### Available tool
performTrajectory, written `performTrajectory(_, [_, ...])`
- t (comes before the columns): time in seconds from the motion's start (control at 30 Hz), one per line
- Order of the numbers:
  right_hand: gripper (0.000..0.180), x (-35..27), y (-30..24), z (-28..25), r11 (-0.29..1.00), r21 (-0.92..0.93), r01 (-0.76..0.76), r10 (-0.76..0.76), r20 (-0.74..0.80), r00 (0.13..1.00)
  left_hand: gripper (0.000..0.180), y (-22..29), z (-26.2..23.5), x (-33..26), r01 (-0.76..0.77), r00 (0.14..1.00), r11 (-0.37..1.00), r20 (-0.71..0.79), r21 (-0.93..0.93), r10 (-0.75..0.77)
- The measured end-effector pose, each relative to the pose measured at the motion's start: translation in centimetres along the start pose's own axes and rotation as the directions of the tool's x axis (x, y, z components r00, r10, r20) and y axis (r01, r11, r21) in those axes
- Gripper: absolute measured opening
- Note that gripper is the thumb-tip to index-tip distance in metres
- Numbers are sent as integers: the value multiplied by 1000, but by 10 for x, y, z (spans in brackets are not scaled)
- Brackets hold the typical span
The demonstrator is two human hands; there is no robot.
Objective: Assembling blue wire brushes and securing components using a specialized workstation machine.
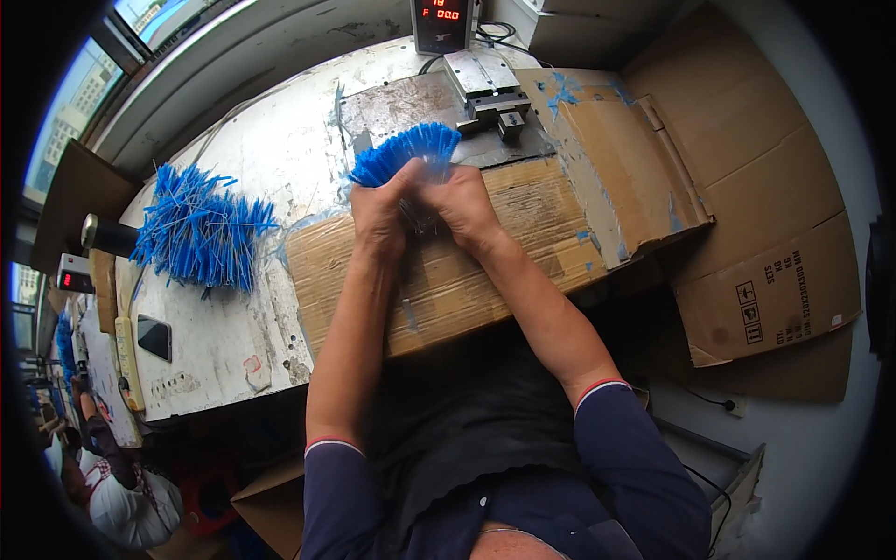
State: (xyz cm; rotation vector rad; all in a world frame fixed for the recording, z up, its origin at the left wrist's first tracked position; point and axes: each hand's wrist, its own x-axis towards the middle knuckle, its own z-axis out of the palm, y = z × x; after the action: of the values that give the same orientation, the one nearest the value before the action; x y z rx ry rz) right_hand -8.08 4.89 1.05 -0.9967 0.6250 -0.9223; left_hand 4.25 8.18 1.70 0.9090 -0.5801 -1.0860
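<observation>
Both of my hands are closed round a fan-shaped bundle of thin blue-tipped brushes (407,152), above the cardboard-covered front of the workbench. My left hand (378,207) grips its left side and my right hand (459,203) its right side, with the thumbs near each other in the middle. The blue ends spread upward, away from me. Pale, thin stems show below, between my palms; my fingers hide most of them. To the left lies a large loose heap of similar blue brushes (201,229), its wire-like stems crossing in many directions.
Beyond my hands, a metal clamping fixture (485,84) sits on a steel plate (397,107), below a box with a red digital display (441,26). A phone (154,338) and power strip (129,364) lie left. Cardboard (756,205) rises right. Another person (131,499) sits lower left.
</observation>
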Motion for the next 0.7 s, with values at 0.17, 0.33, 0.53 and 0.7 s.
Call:
performTrajectory(0.17, [19,-1,0,-4,996,-71,49,-46,43,998,25,0,6,-4,6,1000,1000,-21,-29,-6])
performTrajectory(0.33, [24,-6,-16,3,995,-99,29,-17,115,993,25,1,3,-4,-1,997,997,-72,-83,-5])
performTrajectory(0.53, [15,-1,-12,0,995,98,-25,20,57,998,22,3,0,-2,26,999,993,-37,-116,-31])
performTrajectory(0.7, [14,-2,-13,6,990,144,3,-5,18,1000,18,2,-9,5,128,992,976,17,-175,-127])
